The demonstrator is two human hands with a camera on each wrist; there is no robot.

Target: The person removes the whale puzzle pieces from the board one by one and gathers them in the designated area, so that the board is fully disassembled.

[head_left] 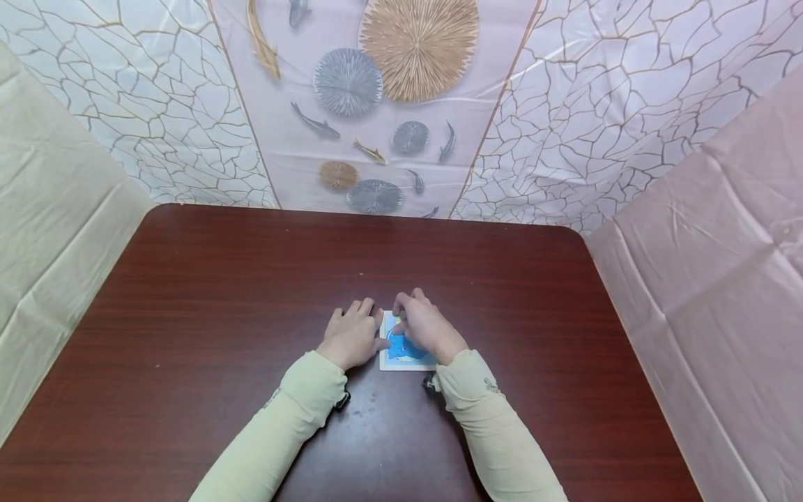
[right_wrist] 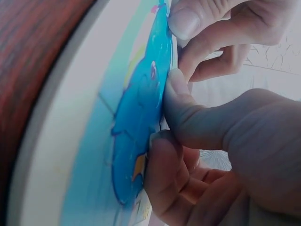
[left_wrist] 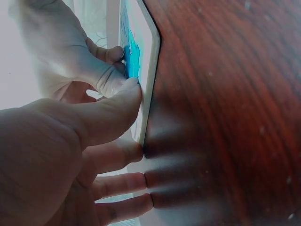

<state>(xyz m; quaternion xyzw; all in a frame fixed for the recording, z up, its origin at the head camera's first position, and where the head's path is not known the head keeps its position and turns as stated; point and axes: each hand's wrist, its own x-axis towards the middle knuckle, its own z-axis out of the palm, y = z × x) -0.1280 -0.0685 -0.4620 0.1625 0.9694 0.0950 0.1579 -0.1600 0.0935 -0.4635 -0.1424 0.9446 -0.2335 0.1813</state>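
Observation:
A small square jigsaw puzzle board lies flat on the table, with a pale border and a blue animal picture crossed by thin seams. At its left side rests my left hand. That thumb presses the board's edge, while the other fingers spread straight onto the tabletop. My right hand is over the board's right half, fingers curled. Its thumb and index finger pinch at a blue puzzle piece on the picture's surface; the piece's outline is mostly hidden by the fingers.
The dark red-brown wooden table stretches around the board. Behind it hangs a patterned cloth with fish and round shapes. Plain pale cloth walls close in both sides. Dark wrist devices show at the cuffs.

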